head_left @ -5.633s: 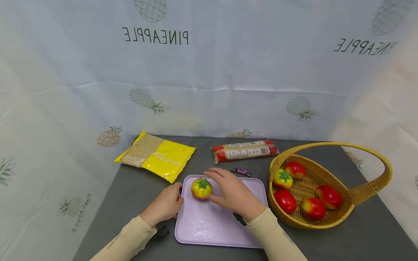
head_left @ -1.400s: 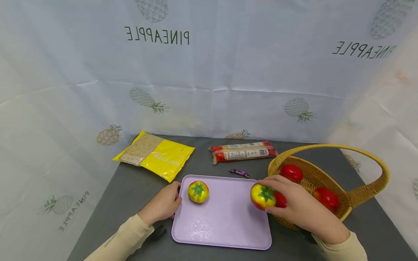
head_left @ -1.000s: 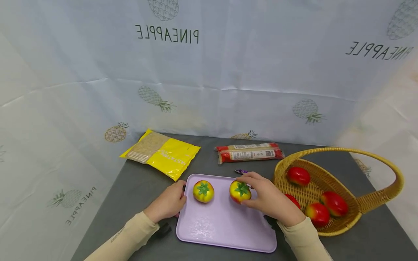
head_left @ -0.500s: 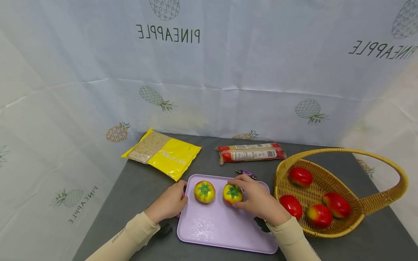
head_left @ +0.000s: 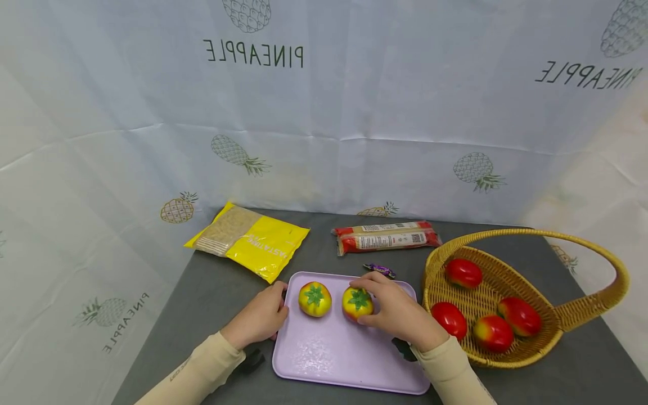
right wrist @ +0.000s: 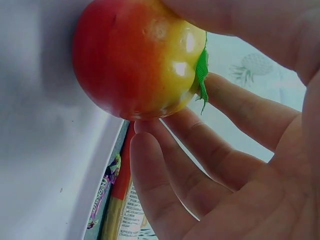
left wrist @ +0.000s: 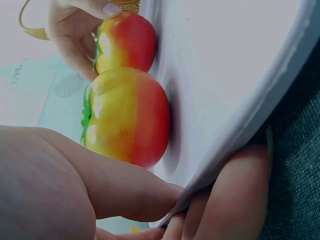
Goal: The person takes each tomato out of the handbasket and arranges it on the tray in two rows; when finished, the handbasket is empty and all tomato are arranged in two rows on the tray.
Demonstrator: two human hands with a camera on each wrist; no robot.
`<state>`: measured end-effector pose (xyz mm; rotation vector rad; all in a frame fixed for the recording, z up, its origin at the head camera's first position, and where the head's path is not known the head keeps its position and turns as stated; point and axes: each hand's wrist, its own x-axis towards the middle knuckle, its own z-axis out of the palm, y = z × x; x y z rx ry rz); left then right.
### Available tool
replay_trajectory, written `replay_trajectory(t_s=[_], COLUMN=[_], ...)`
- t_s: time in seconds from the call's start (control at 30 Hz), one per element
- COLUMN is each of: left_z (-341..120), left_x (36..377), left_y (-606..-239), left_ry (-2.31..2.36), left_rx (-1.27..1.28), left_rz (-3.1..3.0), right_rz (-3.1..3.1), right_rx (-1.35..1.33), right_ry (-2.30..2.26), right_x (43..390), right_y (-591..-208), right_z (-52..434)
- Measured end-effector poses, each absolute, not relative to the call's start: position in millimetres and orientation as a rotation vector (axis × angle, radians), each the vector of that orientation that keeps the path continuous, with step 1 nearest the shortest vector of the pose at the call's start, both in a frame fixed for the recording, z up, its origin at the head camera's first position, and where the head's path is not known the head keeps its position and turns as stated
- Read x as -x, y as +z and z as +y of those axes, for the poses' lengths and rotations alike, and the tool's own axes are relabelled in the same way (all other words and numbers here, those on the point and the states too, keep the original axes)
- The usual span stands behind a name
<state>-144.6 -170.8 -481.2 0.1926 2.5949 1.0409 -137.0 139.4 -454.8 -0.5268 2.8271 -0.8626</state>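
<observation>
**Second tomato reaching the lilac tray**

While the left hand (head_left: 260, 318) is gripping the near-left edge of the flat lilac plastic tray (head_left: 329, 360), thumb on top of the rim and fingers curled under it as the left wrist view shows, the right hand (head_left: 400, 312) is holding a yellow-and-red toy tomato with a green calyx (head_left: 357, 303) on the tray's surface. Its fingers are curling round the far side of the fruit and the thumb is pressing on the near side; the right wrist view shows the tomato resting against the tray, so it is sitting down but not yet let go.

Just beside it, to the left, another yellow-and-red toy tomato (head_left: 314, 298) is sitting on the tray with no hand on it; the two fruits are standing close together, nearly touching.

Judging from how things lie, two tomatoes are now on the tray, and four redder ones (head_left: 450, 320) are lying in the woven yellow wicker basket with a hoop handle (head_left: 582, 315) at the right.

Behind the tray, a small purple wrapped sweet (head_left: 379, 270), a red-and-white long packet (head_left: 387, 240) and a yellow flat bag of grain (head_left: 248, 241) are lying on the dark grey table (head_left: 212, 292).
</observation>
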Motion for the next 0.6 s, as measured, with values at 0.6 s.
replay_trajectory(t_s=[0.6], left_z=[-170.5], left_x=[144.5], left_y=[-482.7], left_ry=[1.036], left_rx=[-0.192], left_rz=[2.596], right_rz=[2.797], right_rx=[0.580], right_ry=[-0.880], right_x=[138.3], right_y=[-457.5], right_z=[139.2])
